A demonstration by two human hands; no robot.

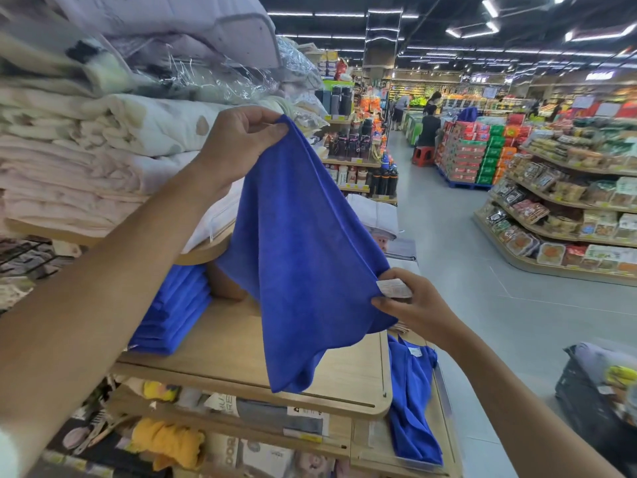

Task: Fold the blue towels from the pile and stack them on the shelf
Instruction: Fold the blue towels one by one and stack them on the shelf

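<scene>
At nine o'clock I see stacked bedding [103, 139] crowding the upper shelf, its wooden lip curving out just behind my raised towel. Below it, the wooden shelf [234, 343] has bare board open toward its rounded front edge at six o'clock. A stack of folded blue towels [172, 308] sits at its left rear, tucked under the upper shelf.

My left hand [238, 143] is up at eleven o'clock, fingers curled shut, pinching the top corner of the blue towel [303, 243]. The cloth hangs in a slanting sheet from there, its lower tip dangling over the shelf's front edge.

My right hand [413, 305] is lower, at four o'clock, thumb and fingers closed on the towel's opposite corner, right at its white tag [394, 288].

Beneath that hand, the pile of loose blue towels [413, 401] drapes over the shelf's right end. Beyond, at two o'clock, the aisle floor [482, 270] lies open, and a dark bag [593, 398] stands at four o'clock.
</scene>
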